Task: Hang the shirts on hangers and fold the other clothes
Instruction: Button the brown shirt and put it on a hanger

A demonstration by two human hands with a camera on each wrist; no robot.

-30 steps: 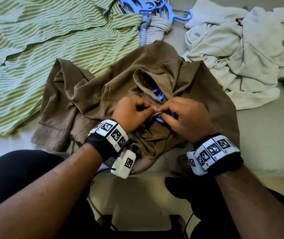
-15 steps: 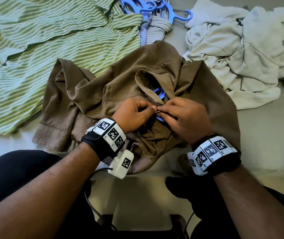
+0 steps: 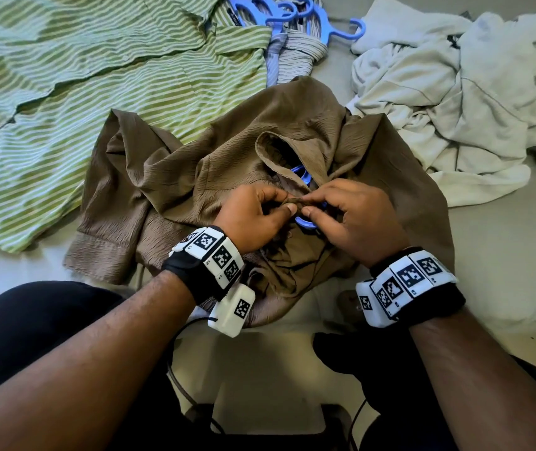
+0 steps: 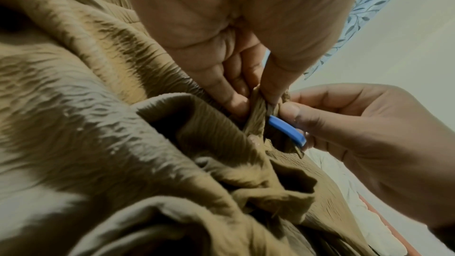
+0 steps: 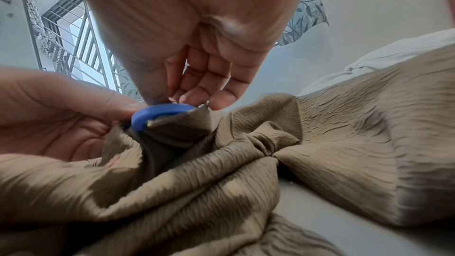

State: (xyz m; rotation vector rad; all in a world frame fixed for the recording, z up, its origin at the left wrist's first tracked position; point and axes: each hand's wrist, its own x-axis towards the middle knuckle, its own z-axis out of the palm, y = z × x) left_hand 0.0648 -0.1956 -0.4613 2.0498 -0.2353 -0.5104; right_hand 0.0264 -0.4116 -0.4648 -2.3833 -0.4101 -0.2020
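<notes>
Brown shirt (image 3: 227,164) lies at the near edge of the bed (image 3: 504,255) with a blue hanger (image 3: 305,222) inside, our left hand (image 3: 253,216) and right hand (image 3: 354,219) pinch its front, and we judge the white heap (image 3: 455,92) still unfolded.

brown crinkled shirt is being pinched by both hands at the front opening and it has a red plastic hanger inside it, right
Not quite: the plastic hanger inside the brown crinkled shirt is blue, not red. The head view shows its blue hook at the collar, and both wrist views show blue plastic by the fingertips. The rest holds: the left hand and right hand both pinch the front opening.
</notes>
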